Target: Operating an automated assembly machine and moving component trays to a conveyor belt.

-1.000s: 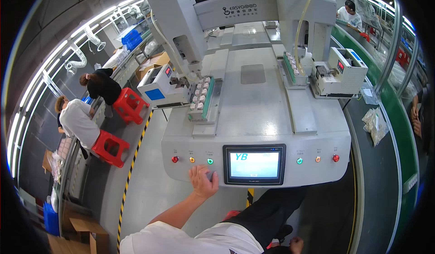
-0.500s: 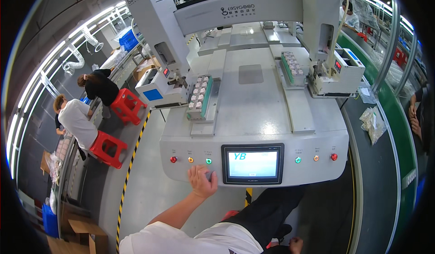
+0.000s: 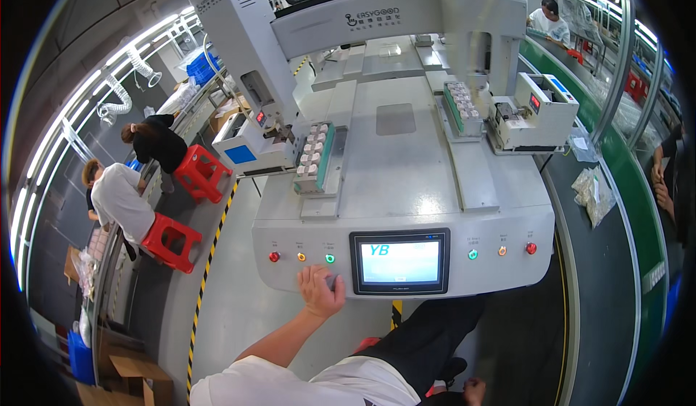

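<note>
My left hand (image 3: 320, 290) rests on the lower front edge of a light grey tabletop machine (image 3: 406, 181). Its fingers lie against the panel just below a green button (image 3: 330, 258), thumb apart, and a small dark grey patch shows beside the thumb. Low in the picture my right hand (image 3: 474, 391) is partly visible near my dark trouser leg; its fingers are too unclear to read. A lit touchscreen (image 3: 399, 262) sits right of my left hand. Two green-edged trays, a left tray (image 3: 323, 161) and a right tray (image 3: 457, 113), hold several pale square blocks.
A vertical head (image 3: 475, 43) hangs over the right tray. Feeder boxes, one left (image 3: 250, 143) and one right (image 3: 536, 114), flank the trays. People sit on red stools (image 3: 171, 242) at the left bench. A clear bag of small parts (image 3: 594, 196) lies on the right-hand conveyor.
The machine's right vertical head has shifted left from the feeder to above the right tray, its lower part blurred. The view has turned slightly. My left hand stays on the panel edge.
</note>
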{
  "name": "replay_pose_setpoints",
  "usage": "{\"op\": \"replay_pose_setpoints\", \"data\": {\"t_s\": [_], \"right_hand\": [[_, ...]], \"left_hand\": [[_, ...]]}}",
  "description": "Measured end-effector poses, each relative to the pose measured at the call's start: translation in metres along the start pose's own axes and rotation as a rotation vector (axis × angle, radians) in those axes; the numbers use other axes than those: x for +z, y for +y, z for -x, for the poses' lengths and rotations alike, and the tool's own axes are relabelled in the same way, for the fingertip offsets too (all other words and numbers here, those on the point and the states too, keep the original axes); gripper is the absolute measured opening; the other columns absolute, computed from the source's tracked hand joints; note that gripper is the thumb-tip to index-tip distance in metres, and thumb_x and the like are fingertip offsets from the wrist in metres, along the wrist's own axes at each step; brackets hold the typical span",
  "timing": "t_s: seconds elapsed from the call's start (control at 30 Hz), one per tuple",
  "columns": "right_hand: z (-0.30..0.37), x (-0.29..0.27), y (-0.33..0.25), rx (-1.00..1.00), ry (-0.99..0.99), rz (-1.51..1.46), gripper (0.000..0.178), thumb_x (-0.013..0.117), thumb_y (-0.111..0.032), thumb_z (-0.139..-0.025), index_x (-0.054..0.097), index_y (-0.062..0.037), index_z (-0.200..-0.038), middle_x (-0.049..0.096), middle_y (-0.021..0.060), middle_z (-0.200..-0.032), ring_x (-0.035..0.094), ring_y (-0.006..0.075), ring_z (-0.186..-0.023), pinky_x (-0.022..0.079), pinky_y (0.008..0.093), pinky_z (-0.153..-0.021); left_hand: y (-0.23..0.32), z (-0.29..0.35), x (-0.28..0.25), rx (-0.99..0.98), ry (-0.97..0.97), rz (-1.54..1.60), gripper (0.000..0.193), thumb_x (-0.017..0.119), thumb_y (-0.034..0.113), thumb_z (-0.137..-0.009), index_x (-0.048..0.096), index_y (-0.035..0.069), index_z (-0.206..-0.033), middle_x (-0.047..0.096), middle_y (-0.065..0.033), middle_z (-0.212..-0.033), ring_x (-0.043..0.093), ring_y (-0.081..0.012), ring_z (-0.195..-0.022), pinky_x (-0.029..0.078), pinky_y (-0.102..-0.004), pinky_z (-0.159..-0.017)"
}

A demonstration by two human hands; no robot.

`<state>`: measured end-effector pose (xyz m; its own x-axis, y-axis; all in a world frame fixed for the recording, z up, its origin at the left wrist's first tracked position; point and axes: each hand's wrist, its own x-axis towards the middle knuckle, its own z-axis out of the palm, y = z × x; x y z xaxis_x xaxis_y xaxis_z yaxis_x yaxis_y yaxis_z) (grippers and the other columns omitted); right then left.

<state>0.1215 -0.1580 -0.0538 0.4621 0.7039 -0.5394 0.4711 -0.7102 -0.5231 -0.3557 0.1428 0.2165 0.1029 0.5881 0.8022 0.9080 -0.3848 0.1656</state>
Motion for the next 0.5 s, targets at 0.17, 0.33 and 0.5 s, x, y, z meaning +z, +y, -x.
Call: {"op": "replay_pose_setpoints", "data": {"t_s": [0.17, 0.33, 0.5], "right_hand": [[-0.0004, -0.0034, -0.0006, -0.006, -0.004, -0.004, 0.040, 0.063, -0.027, -0.092, 0.077, -0.0033, -0.120, 0.075, 0.0285, -0.113, 0.071, 0.0427, -0.113, 0.053, 0.0486, -0.100], [0.0001, -0.0006, 0.0003, -0.008, 0.009, 0.011, 0.039, 0.062, -0.026, -0.091, 0.078, -0.0047, -0.120, 0.075, 0.0286, -0.113, 0.071, 0.0426, -0.113, 0.054, 0.0481, -0.100], [0.0016, -0.0036, -0.0057, 0.002, 0.018, 0.045, 0.038, 0.062, -0.025, -0.091, 0.078, -0.0056, -0.119, 0.075, 0.0288, -0.112, 0.071, 0.0431, -0.113, 0.054, 0.0485, -0.100]], "left_hand": [[-0.0012, 0.0018, -0.0001, -0.018, -0.022, -0.011, 0.032, 0.074, 0.010, -0.078, 0.053, 0.008, -0.102, 0.060, -0.0135, -0.093, 0.053, -0.0328, -0.082, 0.035, -0.0463, -0.075], [0.0007, -0.0012, -0.0002, 0.000, -0.025, -0.018, 0.031, 0.074, 0.011, -0.078, 0.053, 0.008, -0.101, 0.060, -0.0134, -0.093, 0.054, -0.0329, -0.082, 0.036, -0.0462, -0.075], [-0.0026, 0.0019, 0.0012, -0.006, -0.023, -0.019, 0.031, 0.074, 0.011, -0.078, 0.053, 0.008, -0.100, 0.059, -0.0131, -0.093, 0.054, -0.0328, -0.082, 0.036, -0.0462, -0.075]]}}
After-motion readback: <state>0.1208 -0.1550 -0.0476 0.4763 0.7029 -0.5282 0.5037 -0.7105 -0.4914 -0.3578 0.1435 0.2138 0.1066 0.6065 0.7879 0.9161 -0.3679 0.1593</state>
